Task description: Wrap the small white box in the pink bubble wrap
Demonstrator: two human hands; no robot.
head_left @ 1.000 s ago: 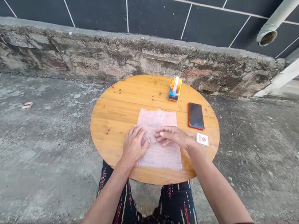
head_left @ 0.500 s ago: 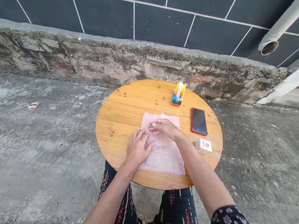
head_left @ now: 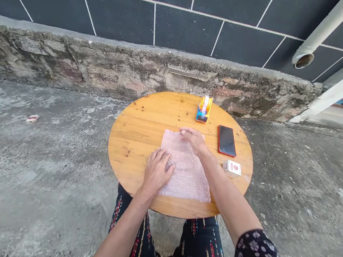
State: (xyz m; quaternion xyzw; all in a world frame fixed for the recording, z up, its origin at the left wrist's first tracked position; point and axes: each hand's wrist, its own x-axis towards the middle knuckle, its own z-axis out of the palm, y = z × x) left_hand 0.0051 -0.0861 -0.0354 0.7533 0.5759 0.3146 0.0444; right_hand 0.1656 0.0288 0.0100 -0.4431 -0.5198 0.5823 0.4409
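Observation:
A pinkish sheet of bubble wrap (head_left: pixel 188 181) lies flat on the round wooden table (head_left: pixel 132 136) in front of me. My left hand (head_left: pixel 156 170) rests with fingers spread over the sheet's left edge. At the sheet's far edge is my right hand (head_left: pixel 193 139), its fingers stretched out to the left and holding nothing that I can see. Part of the wrap is hidden beneath my hands and right forearm.
Beyond the sheet stands a yellow and blue tape dispenser (head_left: pixel 204 109). On the right lie a phone (head_left: pixel 227 141) with a red case and a small white box (head_left: pixel 232 168). A stone wall base (head_left: pixel 112 70) runs behind the table.
My right hand has moved away from me, from over the upper middle of the bubble wrap to its far edge. My left hand has stayed in place.

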